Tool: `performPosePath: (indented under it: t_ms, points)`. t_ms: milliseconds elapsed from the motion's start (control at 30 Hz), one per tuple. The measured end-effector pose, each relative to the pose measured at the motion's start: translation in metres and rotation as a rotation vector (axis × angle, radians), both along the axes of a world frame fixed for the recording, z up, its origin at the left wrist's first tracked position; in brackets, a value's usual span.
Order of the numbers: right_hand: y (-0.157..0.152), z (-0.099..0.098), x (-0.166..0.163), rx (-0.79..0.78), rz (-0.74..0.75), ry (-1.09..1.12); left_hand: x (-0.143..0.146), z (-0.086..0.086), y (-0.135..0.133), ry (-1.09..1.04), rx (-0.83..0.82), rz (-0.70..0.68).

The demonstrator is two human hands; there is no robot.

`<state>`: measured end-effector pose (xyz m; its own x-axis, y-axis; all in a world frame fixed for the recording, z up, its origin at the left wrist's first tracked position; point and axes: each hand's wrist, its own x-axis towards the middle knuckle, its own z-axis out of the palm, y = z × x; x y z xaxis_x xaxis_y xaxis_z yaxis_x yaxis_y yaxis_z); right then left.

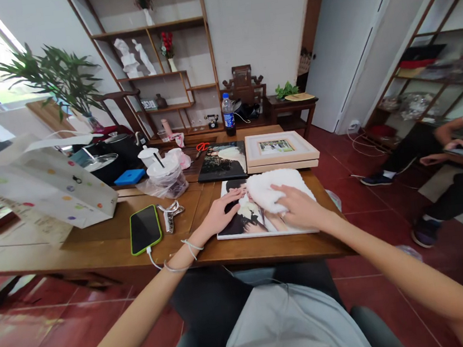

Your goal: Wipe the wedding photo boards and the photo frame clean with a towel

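A photo panel [244,225] printed with a portrait lies flat near the table's front edge. My left hand [220,213] rests on its left part, fingers stretched out and holding nothing. On the panel's right part my right hand [301,205] grips a fluffy white cloth [272,182], which covers much of the picture. Just behind lie a dark photo panel [222,161] and, to its right, a light framed picture [282,159] that seems stacked on another frame.
Left of the panel are a phone [145,229] with a charging cable, a silver hair clip [171,214], a bagged cup [164,176] and a paper bag [53,187]. A cola bottle [228,116] and orange-handled scissors [202,146] stand farther back. Another person sits at right.
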<state>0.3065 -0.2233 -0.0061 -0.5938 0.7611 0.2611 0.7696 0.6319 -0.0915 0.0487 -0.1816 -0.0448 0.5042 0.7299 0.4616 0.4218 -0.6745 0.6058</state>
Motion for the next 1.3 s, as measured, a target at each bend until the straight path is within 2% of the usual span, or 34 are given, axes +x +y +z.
performPosePath:
  t_ms: [133,233,333,600,733,867,1067,1167,1300]
  points:
    - [0.037,-0.004,0.006,0.053,-0.044,-0.018,0.000,0.001,0.000,-0.017,0.009,-0.008]
    - [0.038,-0.006,0.004,0.074,-0.032,-0.039,0.000,0.001,-0.001,-0.012,0.004,-0.010]
    - [0.019,-0.006,-0.002,0.062,-0.017,-0.056,0.000,0.000,0.000,-0.007,0.003,-0.005]
    - [-0.067,-0.005,-0.027,-0.003,0.107,-0.089,0.000,0.000,0.000,-0.002,-0.007,0.014]
    - [-0.083,-0.007,-0.028,-0.001,0.197,-0.085,0.001,0.002,-0.002,-0.012,-0.017,0.005]
    - [-0.064,-0.007,-0.020,0.034,0.179,-0.035,0.001,0.001,-0.001,-0.003,-0.007,0.011]
    - [0.001,-0.007,-0.004,0.149,-0.002,-0.028,0.000,-0.002,0.001,0.001,0.014,0.004]
    - [0.030,-0.008,0.004,0.202,-0.047,-0.015,0.000,-0.001,0.000,-0.009,0.015,0.002]
    - [0.042,-0.009,0.007,0.234,-0.045,-0.007,0.000,0.000,-0.001,-0.014,0.008,0.001]
